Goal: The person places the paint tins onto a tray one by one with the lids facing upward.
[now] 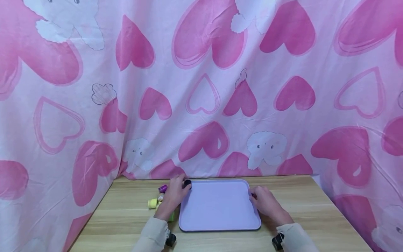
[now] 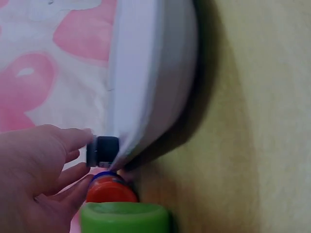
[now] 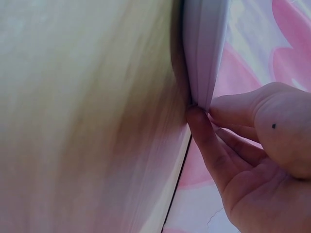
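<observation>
Left hand [image 1: 175, 190] pinches black cylinder [image 2: 108, 151] at upper-left corner of tray [image 1: 220, 206] | right hand [image 1: 266, 201] pinches its right rim | tray: lower centre of frame | risk: leftward drag could bump green container [image 2: 125, 218]; lopsided lift could tilt tray

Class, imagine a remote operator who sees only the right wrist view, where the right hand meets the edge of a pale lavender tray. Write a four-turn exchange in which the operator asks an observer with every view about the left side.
Operator: I see the right hand pinching the edge of a pale lavender, raised-rim tray. What is the left hand doing?
Observer: The left hand has its thumb and fingers about a small black cylinder.
Operator: Several small things lie left of the tray, you say; which is farthest out?
Observer: In the head view, a small yellow cylindrical container.
</observation>
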`<state>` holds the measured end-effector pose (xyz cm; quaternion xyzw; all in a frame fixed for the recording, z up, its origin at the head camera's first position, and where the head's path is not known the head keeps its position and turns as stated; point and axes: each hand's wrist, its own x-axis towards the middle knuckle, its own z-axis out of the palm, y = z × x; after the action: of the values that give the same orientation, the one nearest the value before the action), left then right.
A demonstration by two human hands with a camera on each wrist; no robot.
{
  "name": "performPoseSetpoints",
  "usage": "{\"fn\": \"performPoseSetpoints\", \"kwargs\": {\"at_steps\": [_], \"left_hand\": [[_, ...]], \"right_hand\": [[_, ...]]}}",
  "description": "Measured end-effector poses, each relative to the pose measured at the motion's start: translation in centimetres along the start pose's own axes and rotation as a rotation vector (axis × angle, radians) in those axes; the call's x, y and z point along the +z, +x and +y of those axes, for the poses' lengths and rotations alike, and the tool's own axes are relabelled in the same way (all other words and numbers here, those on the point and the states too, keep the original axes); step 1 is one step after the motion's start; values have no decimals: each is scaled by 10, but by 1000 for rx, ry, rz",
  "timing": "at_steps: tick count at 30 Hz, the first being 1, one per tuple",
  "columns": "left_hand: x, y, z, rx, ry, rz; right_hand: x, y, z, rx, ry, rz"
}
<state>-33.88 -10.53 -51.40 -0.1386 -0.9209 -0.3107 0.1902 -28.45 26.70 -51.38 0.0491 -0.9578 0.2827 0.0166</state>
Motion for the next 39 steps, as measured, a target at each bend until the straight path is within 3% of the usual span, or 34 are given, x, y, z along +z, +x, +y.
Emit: {"fn": "performPoseSetpoints", "kwargs": {"at_steps": [5, 14, 23, 29, 39], "left_hand": [[-15, 3, 1, 44, -27, 73], [-36, -2, -5, -16, -21, 26], [-35, -14, -13, -103, 104, -107], [-31, -14, -14, -126, 131, -142], [-27, -12, -18, -82, 230, -171]], "right_hand": [[0, 2, 0, 47, -2, -26], [-1, 1, -1, 30, -21, -7], [1, -1, 0, 10, -8, 10], [3, 0, 3, -11, -12, 27], [2, -1, 2, -15, -3, 29]]}}
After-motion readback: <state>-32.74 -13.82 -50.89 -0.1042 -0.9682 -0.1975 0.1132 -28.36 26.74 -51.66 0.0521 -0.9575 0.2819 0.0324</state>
